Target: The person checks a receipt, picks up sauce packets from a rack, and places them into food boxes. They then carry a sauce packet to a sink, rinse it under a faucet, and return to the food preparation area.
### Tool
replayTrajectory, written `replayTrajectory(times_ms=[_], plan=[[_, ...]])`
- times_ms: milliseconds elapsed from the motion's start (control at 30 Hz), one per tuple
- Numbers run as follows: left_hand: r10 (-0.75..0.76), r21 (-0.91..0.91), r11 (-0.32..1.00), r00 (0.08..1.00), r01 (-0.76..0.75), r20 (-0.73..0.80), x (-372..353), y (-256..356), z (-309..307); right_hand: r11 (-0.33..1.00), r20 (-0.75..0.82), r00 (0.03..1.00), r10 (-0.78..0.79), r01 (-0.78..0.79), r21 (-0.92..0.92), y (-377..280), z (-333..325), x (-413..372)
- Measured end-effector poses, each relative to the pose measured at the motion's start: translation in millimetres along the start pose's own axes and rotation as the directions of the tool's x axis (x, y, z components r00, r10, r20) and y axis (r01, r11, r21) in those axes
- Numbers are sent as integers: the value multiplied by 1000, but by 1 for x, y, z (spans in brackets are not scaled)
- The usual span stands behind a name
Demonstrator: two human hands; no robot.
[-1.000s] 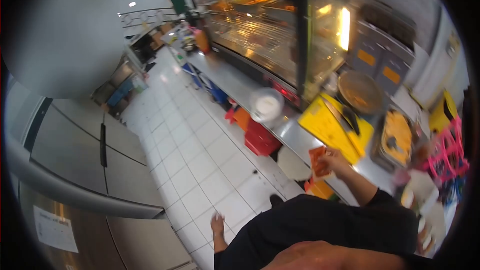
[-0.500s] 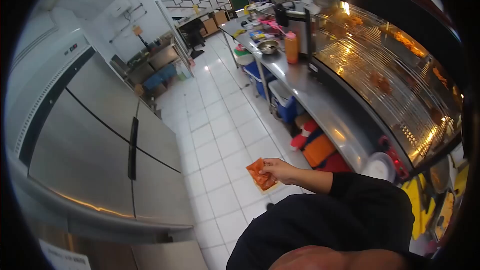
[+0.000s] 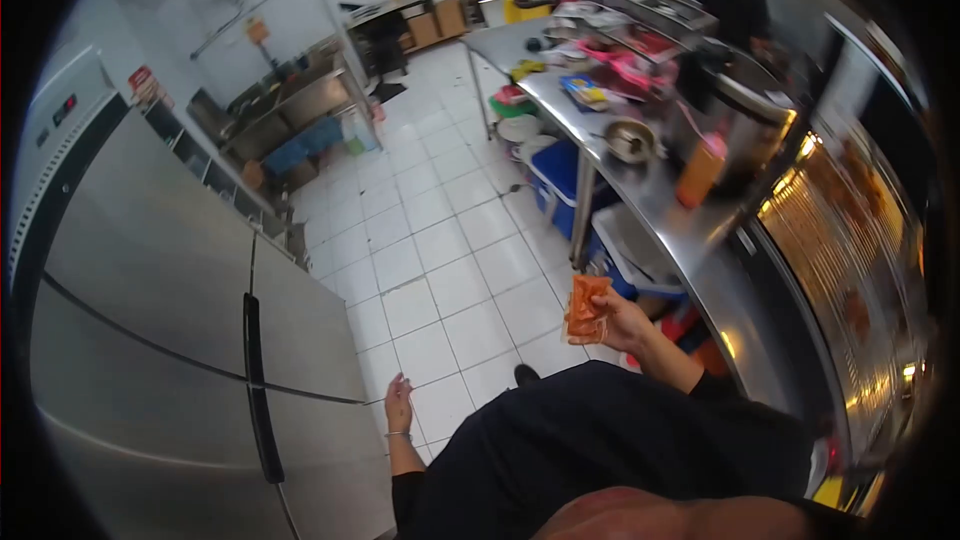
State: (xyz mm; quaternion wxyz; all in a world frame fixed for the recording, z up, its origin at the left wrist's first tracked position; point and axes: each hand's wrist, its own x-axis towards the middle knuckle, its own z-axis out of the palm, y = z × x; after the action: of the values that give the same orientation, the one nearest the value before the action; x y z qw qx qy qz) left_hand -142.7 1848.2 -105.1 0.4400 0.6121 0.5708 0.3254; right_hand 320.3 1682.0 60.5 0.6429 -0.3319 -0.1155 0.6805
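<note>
Firstly, the right hand (image 3: pixel 622 323) is closed around an orange packet (image 3: pixel 586 306) and holds it up in front of the body, above the white tiled floor (image 3: pixel 440 260). The packet is just beside the edge of the steel counter (image 3: pixel 700 255), not touching it. The left hand (image 3: pixel 398 405) hangs low at the side, fingers loosely open and holding nothing, near the door of the steel fridge (image 3: pixel 150 340). Farther along the counter stand an orange bottle (image 3: pixel 701 172) and a metal bowl (image 3: pixel 630 140). A blue box (image 3: pixel 555 178) sits under the counter. At the far end, another person (image 3: pixel 737 2) in dark clothes stands.
</note>
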Motion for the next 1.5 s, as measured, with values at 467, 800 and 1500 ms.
replayTrajectory(times_ms=[467,800,1500], plan=[[-894,494,406,447,769,40,126,-167,-59,978,137,970,199,-187,-95,-58,166,560],[-367,775,630,898,48,243,669,-170,-105,985,25,987,158,-159,59,-138,194,843],[-852,323,477,520,818,-60,1122,-131,-225,897,226,869,440,-413,-160,-122,445,1572]])
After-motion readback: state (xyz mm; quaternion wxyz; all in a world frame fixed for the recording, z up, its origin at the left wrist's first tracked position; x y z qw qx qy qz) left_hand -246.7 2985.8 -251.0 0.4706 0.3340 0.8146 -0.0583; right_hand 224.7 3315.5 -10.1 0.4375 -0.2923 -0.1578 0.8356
